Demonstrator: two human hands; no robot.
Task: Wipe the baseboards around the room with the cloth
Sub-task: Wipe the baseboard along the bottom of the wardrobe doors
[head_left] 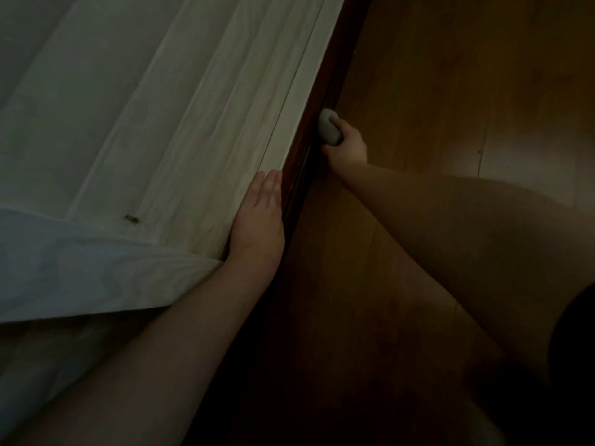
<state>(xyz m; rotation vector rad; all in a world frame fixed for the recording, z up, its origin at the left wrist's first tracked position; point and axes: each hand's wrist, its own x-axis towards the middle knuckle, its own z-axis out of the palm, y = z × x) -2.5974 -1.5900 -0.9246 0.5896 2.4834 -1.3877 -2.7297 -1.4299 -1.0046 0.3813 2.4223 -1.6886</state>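
Note:
A dark reddish-brown baseboard (pixel 335 59) runs diagonally from the top centre down toward the lower left, where wall meets floor. My right hand (pixel 349 143) grips a bunched grey cloth (pixel 328 127) and holds it against the baseboard. My left hand (pixel 260 217) lies flat with straight fingers against the white curtain (pixel 193 123), pushing its lower edge away from the baseboard. The stretch of baseboard beside my left forearm is in deep shadow.
The wooden floor (pixel 450 91) fills the right side, with a bright reflection at the far right. A pale folded part of the curtain (pixel 80 265) hangs over my left forearm. A small dark speck (pixel 131 218) sits on the fabric. The scene is dim.

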